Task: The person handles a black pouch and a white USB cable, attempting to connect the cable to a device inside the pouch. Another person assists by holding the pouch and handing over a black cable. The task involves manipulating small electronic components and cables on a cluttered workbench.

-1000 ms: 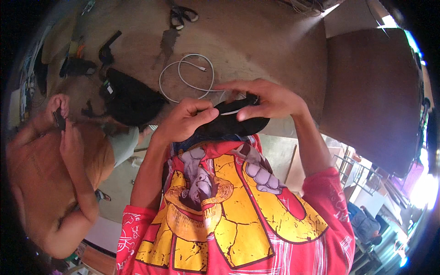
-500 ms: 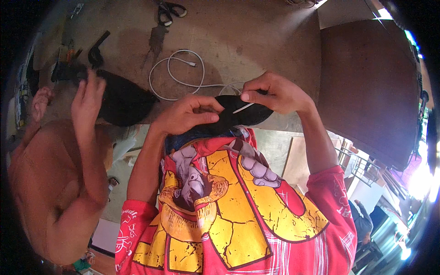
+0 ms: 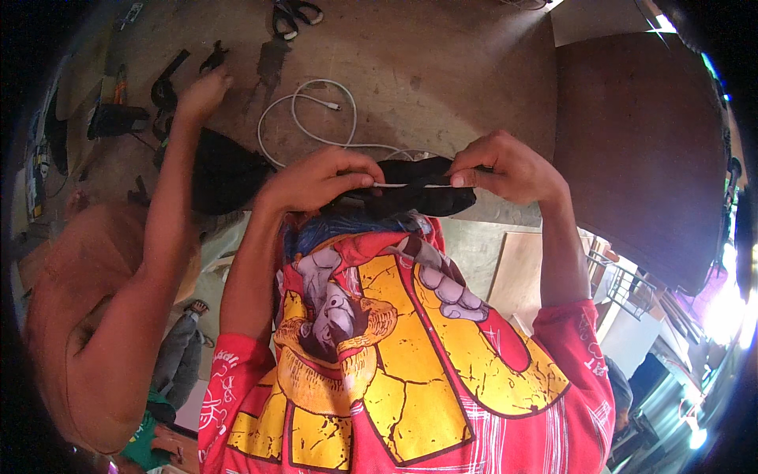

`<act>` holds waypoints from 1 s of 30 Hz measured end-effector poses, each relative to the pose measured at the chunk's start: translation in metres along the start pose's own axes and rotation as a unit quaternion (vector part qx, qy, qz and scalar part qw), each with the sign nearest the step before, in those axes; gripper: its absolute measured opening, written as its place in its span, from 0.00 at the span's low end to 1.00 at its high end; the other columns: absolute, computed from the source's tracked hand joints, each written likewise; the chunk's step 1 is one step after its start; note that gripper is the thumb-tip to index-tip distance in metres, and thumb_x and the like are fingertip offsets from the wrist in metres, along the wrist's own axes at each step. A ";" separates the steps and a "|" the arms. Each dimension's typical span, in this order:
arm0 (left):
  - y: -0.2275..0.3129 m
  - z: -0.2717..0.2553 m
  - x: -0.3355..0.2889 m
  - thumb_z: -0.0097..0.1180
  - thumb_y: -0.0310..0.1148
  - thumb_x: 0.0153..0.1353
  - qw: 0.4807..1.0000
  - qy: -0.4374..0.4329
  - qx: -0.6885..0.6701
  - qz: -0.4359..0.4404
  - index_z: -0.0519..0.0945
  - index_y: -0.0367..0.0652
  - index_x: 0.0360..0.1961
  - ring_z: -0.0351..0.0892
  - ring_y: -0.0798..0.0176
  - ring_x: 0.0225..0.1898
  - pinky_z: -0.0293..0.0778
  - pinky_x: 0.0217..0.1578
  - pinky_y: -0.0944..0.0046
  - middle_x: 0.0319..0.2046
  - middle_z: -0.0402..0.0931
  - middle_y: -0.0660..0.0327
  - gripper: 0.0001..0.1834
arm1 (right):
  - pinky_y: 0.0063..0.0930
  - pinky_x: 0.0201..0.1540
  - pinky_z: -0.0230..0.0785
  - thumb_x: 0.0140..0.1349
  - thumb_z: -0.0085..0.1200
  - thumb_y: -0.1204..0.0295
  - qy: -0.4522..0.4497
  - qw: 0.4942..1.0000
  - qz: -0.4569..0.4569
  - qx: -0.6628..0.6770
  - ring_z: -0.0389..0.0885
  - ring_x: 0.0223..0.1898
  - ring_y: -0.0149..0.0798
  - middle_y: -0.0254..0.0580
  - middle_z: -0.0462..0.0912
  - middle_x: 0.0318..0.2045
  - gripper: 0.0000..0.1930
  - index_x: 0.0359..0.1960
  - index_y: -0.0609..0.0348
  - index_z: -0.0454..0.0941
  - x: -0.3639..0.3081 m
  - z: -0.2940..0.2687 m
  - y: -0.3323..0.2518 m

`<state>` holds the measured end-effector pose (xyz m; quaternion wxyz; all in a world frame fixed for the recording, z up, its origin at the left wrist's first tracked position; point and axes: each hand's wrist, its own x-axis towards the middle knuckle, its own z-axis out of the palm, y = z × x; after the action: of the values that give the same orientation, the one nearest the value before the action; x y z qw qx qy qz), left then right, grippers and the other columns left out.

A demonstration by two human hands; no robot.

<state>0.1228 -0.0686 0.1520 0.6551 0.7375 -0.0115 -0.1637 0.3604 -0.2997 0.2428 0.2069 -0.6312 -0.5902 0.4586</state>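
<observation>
Stretched level between my two hands is a thin white cord (image 3: 414, 186); I cannot tell whether it belongs to the white cable on the table. The thumb and fingers of my left hand (image 3: 328, 178) pinch one end. Opposite it, my right hand (image 3: 509, 167) pinches the cord's other side. Beneath the cord, a soft black piece that looks like cloth (image 3: 430, 204) lies across the table's near edge, just above my lap. Behind it, the white cable (image 3: 353, 118) lies in a loop, with a plug at one end.
On the left a co-worker's hand (image 3: 207, 95) reaches over the table (image 3: 458, 71) near a small dark tool (image 3: 213, 57). A black bundle (image 3: 229, 170) lies between us. Scissors (image 3: 294, 16) are at the far edge. A brown panel (image 3: 639, 150) stands on the right.
My left hand has taken hold of the white cord's free end, and the cord is now drawn out straight. My right hand has moved slightly right. The co-worker's arm has reached farther over the table.
</observation>
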 end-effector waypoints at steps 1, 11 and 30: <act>0.000 0.001 0.003 0.52 0.30 0.77 1.000 0.003 0.001 0.000 0.84 0.37 0.51 0.84 0.64 0.48 0.77 0.52 0.61 0.43 0.86 0.57 0.11 | 0.45 0.37 0.72 0.73 0.60 0.61 -0.014 1.000 0.017 0.001 0.83 0.31 0.54 0.53 0.85 0.28 0.15 0.39 0.62 0.86 -0.001 0.002 0.002; 0.001 0.045 -0.001 0.54 0.27 0.74 0.991 0.119 -0.031 0.045 0.80 0.37 0.48 0.79 0.63 0.35 0.76 0.39 0.60 0.36 0.78 0.57 0.07 | 0.42 0.46 0.75 0.63 0.70 0.72 -0.019 0.998 0.043 0.036 0.88 0.41 0.50 0.50 0.89 0.39 0.17 0.52 0.61 0.83 -0.010 0.019 0.023; 0.063 0.012 -0.091 0.59 0.35 0.68 0.946 0.277 0.006 0.166 0.73 0.38 0.27 0.71 0.62 0.31 0.68 0.36 0.62 0.30 0.72 0.59 0.15 | 0.38 0.31 0.73 0.65 0.70 0.65 -0.001 0.991 -0.120 -0.057 0.85 0.27 0.48 0.48 0.84 0.25 0.12 0.41 0.59 0.84 0.009 -0.059 -0.079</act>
<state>0.0461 -0.0679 0.2326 0.6460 0.7453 0.0473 0.1583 0.3643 -0.2579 0.3322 0.2229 -0.5663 -0.6871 0.3967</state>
